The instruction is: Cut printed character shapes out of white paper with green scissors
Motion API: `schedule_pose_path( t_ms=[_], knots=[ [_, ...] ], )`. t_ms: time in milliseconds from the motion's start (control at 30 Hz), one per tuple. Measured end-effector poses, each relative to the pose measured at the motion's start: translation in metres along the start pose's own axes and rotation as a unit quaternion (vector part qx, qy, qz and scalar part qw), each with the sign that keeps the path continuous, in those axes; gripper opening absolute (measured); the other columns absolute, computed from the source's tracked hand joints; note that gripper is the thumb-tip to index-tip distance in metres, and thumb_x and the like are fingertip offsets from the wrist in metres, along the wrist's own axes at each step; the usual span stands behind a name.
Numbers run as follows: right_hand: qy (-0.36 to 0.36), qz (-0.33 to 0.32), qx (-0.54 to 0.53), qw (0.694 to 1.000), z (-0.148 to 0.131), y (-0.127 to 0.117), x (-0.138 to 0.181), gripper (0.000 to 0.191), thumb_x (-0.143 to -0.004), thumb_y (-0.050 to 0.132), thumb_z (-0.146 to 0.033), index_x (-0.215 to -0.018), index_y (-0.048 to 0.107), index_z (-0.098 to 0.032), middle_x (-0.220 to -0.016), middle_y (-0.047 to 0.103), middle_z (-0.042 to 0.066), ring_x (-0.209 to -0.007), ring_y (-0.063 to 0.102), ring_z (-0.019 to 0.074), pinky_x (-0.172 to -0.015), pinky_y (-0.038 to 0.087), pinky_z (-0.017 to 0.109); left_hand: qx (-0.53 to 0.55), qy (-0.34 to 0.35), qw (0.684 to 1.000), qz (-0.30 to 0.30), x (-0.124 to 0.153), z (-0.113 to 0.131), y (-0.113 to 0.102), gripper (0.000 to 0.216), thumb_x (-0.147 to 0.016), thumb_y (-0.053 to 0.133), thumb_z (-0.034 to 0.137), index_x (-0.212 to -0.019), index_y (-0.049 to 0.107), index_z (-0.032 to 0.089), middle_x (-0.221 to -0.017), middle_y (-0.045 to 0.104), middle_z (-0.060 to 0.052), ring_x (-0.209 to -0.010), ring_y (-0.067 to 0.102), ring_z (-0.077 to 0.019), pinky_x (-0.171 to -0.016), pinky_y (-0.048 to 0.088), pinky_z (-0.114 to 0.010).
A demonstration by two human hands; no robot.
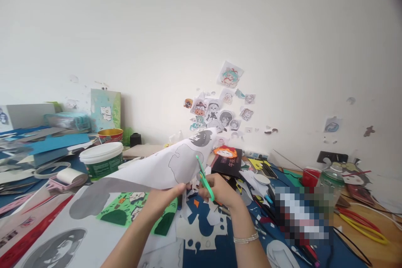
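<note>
My right hand [220,189] grips green-handled scissors [207,187], which point up and to the left. Their tip lies at the right edge of a large white printed sheet [157,166]; I cannot tell whether the blades have paper between them. My left hand [163,198] holds the lower edge of this sheet, thumb stretched along it and the other fingers mostly hidden. Grey and outlined cartoon figures cover the raised sheet. Under my left forearm lies a green drawn card [166,220]. Paper offcuts [204,234] with cut-out holes lie below the scissors.
A white-lidded tub [102,159] and a red-gold tin [110,135] stand at the left, beside piled blue and grey paper. A dark box [226,162], pens, cables and a jar [333,182] crowd the right. Cut-out pictures [226,119] are stuck to the wall.
</note>
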State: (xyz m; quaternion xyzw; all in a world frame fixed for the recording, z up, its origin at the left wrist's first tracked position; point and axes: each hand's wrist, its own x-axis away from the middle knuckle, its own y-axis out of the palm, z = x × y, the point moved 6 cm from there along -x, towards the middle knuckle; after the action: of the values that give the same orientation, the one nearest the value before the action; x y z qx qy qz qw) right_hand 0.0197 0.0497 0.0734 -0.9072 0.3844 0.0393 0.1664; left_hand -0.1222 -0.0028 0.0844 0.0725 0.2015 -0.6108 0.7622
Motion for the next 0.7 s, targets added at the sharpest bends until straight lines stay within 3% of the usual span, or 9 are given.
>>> schedule_pose_path(
  t_ms=[100,200,300,400,500,700],
  knots=[
    [0.015,0.024,0.024,0.999,0.002,0.003,-0.003,0.027,-0.062,0.068,-0.031,-0.052,0.051,-0.013,-0.045,0.047,-0.004,-0.044,0.041,0.0072,-0.045,0.03,0.02,-0.071,-0.066,0.992,0.077,0.004,-0.011,-0.004,0.033,-0.055,0.064,0.051,-0.064,0.061,0.019,-0.072,0.067,-0.007,-0.087,0.058,-0.0294,-0.081,0.043,-0.04],
    [0.006,0.014,0.025,1.0,0.001,0.01,-0.006,0.029,-0.062,0.069,-0.034,-0.052,0.051,-0.013,-0.046,0.047,-0.004,-0.046,0.042,0.0079,-0.046,0.032,0.02,-0.085,-0.071,0.982,0.152,0.006,-0.002,-0.009,0.033,-0.066,0.055,0.052,-0.056,0.057,0.021,-0.066,0.065,-0.005,-0.08,0.06,-0.0258,-0.081,0.043,-0.037],
    [-0.008,-0.026,0.006,1.0,0.0,0.017,-0.008,0.032,-0.065,0.067,-0.038,-0.052,0.052,-0.013,-0.046,0.048,-0.004,-0.046,0.044,0.0086,-0.048,0.033,0.021,-0.08,0.001,0.989,0.122,0.003,0.016,-0.005,0.042,-0.074,0.046,0.05,-0.043,0.046,0.023,-0.049,0.056,0.0,-0.061,0.057,-0.0195,-0.08,0.042,-0.031],
    [-0.016,-0.045,-0.007,0.999,0.001,0.022,-0.009,0.034,-0.066,0.065,-0.042,-0.052,0.053,-0.014,-0.047,0.049,-0.003,-0.046,0.044,0.0089,-0.047,0.033,0.021,-0.079,0.037,0.991,0.104,0.001,0.023,-0.003,0.044,-0.077,0.044,0.047,-0.04,0.043,0.023,-0.046,0.052,0.002,-0.057,0.054,-0.0172,-0.082,0.04,-0.03],
    [-0.036,-0.047,-0.017,0.998,0.002,0.023,-0.011,0.035,-0.066,0.065,-0.044,-0.055,0.053,-0.014,-0.048,0.05,-0.002,-0.046,0.044,0.009,-0.047,0.031,0.021,-0.065,0.04,0.991,0.106,0.001,0.023,-0.003,0.044,-0.077,0.044,0.047,-0.04,0.041,0.023,-0.046,0.051,0.002,-0.057,0.054,-0.0169,-0.086,0.037,-0.03],
    [-0.055,-0.062,-0.038,0.996,0.005,0.026,-0.012,0.038,-0.068,0.062,-0.05,-0.059,0.054,-0.014,-0.051,0.052,-0.001,-0.047,0.043,0.0093,-0.048,0.031,0.022,-0.04,0.018,0.996,0.082,0.0,0.019,-0.001,0.047,-0.077,0.042,0.049,-0.038,0.04,0.023,-0.043,0.048,0.003,-0.052,0.052,-0.0156,-0.078,0.041,-0.027]
  ],
)
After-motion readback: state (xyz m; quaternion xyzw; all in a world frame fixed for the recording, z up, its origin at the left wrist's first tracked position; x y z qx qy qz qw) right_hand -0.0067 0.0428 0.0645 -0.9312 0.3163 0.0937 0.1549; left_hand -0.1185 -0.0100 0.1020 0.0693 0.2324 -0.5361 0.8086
